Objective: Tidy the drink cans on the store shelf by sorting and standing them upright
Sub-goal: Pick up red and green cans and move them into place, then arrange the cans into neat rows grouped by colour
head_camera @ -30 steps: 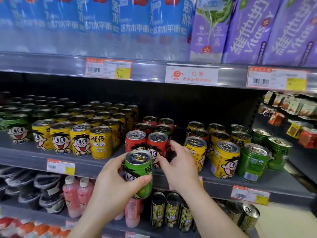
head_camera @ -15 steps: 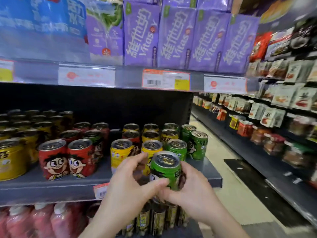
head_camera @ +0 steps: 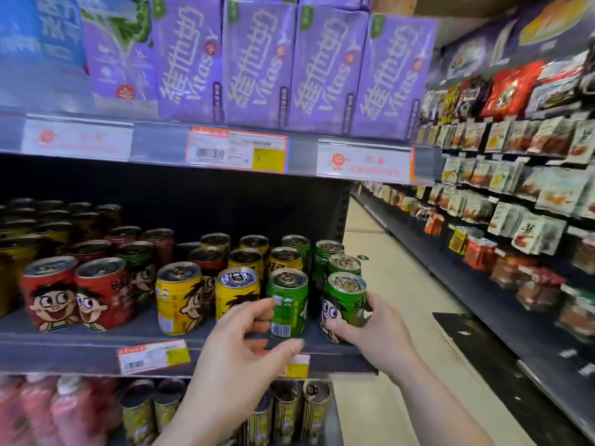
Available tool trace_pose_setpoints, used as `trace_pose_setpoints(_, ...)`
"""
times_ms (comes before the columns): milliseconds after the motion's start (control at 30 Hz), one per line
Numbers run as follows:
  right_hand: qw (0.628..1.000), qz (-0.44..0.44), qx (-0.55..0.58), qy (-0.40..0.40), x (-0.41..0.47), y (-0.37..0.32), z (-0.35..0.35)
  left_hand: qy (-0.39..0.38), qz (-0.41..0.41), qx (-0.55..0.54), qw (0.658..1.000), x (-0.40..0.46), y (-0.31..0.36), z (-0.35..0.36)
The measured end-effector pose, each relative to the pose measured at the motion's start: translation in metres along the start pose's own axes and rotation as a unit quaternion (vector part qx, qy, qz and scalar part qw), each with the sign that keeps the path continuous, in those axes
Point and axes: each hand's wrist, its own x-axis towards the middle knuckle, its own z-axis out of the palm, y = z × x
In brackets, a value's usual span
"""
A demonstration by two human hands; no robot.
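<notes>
Fingers (head_camera: pixel 370 312) of the right hand (head_camera: pixel 375 329) wrap a green cartoon-faced drink can (head_camera: pixel 344 304) upright at the dark metal shelf's (head_camera: pixel 64 344) right end, apparently seating it among the greens. The left hand (head_camera: pixel 244 346) pinches nothing, fingertips touching the barcode-labelled green can (head_camera: pixel 287 304) as though steadying it; yellow cans (head_camera: pixel 206 294) and red cans (head_camera: pixel 80 292) stand behind and leftward.

1. You can read "Vitas" beside large Chinese characters on the purple drink cartons (head_camera: pixel 259 64) on the top shelf.
2. A barcode shows on the orange price tag (head_camera: pixel 237 152) below them; its figures are blurred.
3. A barcode stands on the green can (head_camera: pixel 287 305).
</notes>
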Motion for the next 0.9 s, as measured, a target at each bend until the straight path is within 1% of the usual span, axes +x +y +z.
trace_pose_setpoints(67, 1.0, 0.013, 0.006, -0.003, 0.003, 0.003, 0.0, 0.014, -0.012, 0.008, 1.0, 0.0, -0.004, -0.001)
trace_pose_setpoints(100, 1.0, 0.025, 0.003, 0.008, 0.002, 0.003, -0.002, 0.02, -0.018, 0.013, 1.0, -0.001, -0.006, -0.003)
trace_pose_setpoints(167, 0.995, 0.037, -0.005, 0.087, -0.005, -0.001, -0.007, 0.034, -0.03, 0.021, 0.999, -0.002, -0.011, -0.011)
trace_pose_setpoints(200, 0.991, 0.026, 0.004, 0.134, -0.011, -0.006, -0.009, 0.043, -0.035, 0.027, 0.998, -0.001, -0.013, -0.016)
trace_pose_setpoints(233, 0.986, 0.005, 0.028, 0.162, -0.018, -0.015, -0.008, 0.052, -0.036, 0.036, 0.997, -0.001, -0.015, -0.022)
trace_pose_setpoints(267, 0.985, -0.019, 0.054, 0.161, -0.025, -0.025, -0.004, 0.063, -0.035, 0.048, 0.996, 0.0, -0.017, -0.028)
trace_pose_setpoints(333, 0.99, -0.062, 0.08, 0.095, -0.038, -0.048, 0.015, 0.088, -0.037, 0.061, 0.994, 0.0, -0.019, -0.043)
trace_pose_setpoints(400, 0.993, -0.09, 0.078, 0.022, -0.046, -0.067, 0.041, 0.101, -0.04, 0.068, 0.992, 0.001, -0.024, -0.061)
trace_pose_setpoints(467, 0.991, -0.106, 0.077, -0.004, -0.049, -0.084, 0.063, 0.107, -0.033, 0.079, 0.991, 0.003, -0.03, -0.082)
trace_pose_setpoints(567, 0.988, -0.129, 0.08, 0.01, -0.043, -0.11, 0.087, 0.106, -0.019, 0.084, 0.991, 0.011, -0.042, -0.114)
trace_pose_setpoints(667, 0.985, -0.145, 0.079, 0.051, -0.028, -0.139, 0.11, 0.074, -0.006, 0.078, 0.994, 0.023, -0.052, -0.139)
trace_pose_setpoints(700, 0.985, -0.148, 0.071, 0.053, -0.024, -0.147, 0.119, 0.062, -0.001, 0.076, 0.995, 0.026, -0.057, -0.145)
trace_pose_setpoints(800, 0.985, -0.16, 0.01, 0.056, -0.01, -0.165, 0.138, 0.039, 0.012, 0.065, 0.997, 0.033, -0.068, -0.166)
trace_pose_setpoints(900, 0.982, -0.168, -0.057, 0.072, 0.013, -0.177, 0.135, 0.027, 0.022, 0.056, 0.998, 0.04, -0.072, -0.192)
